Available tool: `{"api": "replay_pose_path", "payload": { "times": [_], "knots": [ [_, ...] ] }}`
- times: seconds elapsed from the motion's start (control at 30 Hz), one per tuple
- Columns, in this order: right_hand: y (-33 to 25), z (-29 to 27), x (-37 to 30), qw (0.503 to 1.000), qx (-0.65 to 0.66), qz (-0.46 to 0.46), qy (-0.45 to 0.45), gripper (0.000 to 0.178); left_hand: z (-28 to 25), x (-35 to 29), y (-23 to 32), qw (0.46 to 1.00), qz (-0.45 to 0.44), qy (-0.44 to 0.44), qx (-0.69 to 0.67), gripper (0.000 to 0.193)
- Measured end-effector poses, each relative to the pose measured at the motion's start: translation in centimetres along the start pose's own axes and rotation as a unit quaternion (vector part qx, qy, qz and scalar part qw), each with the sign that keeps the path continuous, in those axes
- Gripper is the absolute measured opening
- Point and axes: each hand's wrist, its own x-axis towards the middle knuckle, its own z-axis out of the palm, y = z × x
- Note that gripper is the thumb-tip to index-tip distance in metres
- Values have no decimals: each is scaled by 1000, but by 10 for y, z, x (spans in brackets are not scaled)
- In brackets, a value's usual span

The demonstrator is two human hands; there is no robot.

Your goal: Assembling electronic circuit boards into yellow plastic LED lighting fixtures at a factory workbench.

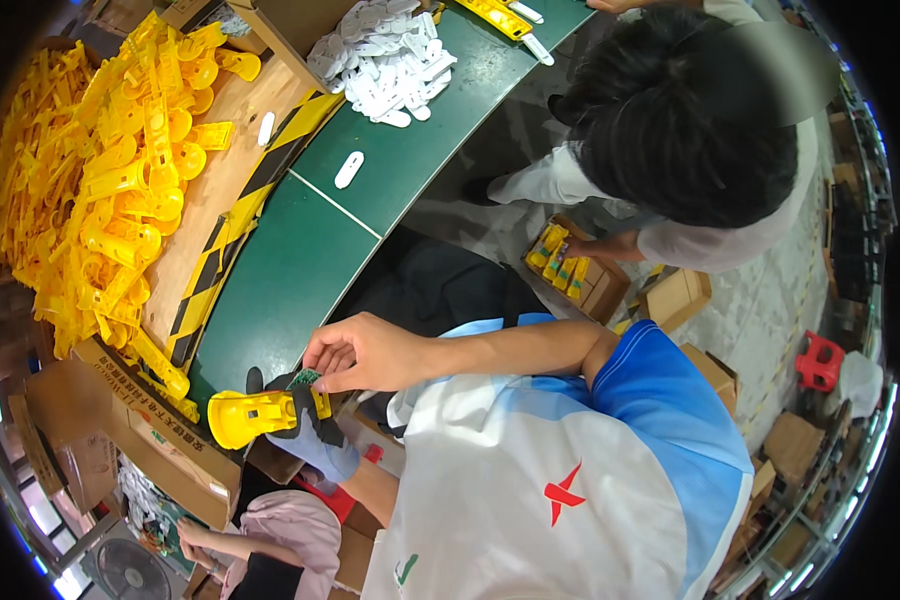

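My left hand (322,442), in a grey and black glove, is wrapped round a yellow plastic housing (248,416) with a wide rounded end. The housing is held just off the near end of the green worktable (282,270). A small green circuit board (304,379) shows at the housing's inner end. My bare right hand (365,352) is closed over that board, thumb and fingertips drawn together at its edge. The fingers partly cover the board, so how far it sits inside the housing cannot be made out.
A big heap of yellow housings (120,190) fills the left, behind a striped edge (225,235). White oval covers (385,60) are piled on the table, with one cover (349,169) apart. A co-worker (680,130) reaches into a carton (602,290). Another cardboard box (160,440) stands near my left hand.
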Motion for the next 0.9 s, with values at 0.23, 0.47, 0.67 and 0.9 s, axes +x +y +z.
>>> {"api": "replay_pose_path", "payload": {
  "times": [0.23,0.47,0.67,0.9],
  "knots": [
    [-8,-19,4,1000,-16,-26,0,22,4,6,5,998,2,-4,69,61],
    [-14,-28,7,999,18,27,-38,20,-2,11,-2,998,-19,-30,51,60],
    [-15,-34,9,999,-8,25,-43,18,-18,13,-20,989,32,-52,135,57],
    [-11,-35,11,999,-12,39,-34,18,-7,7,-17,987,86,-29,132,64]
  ]
}}
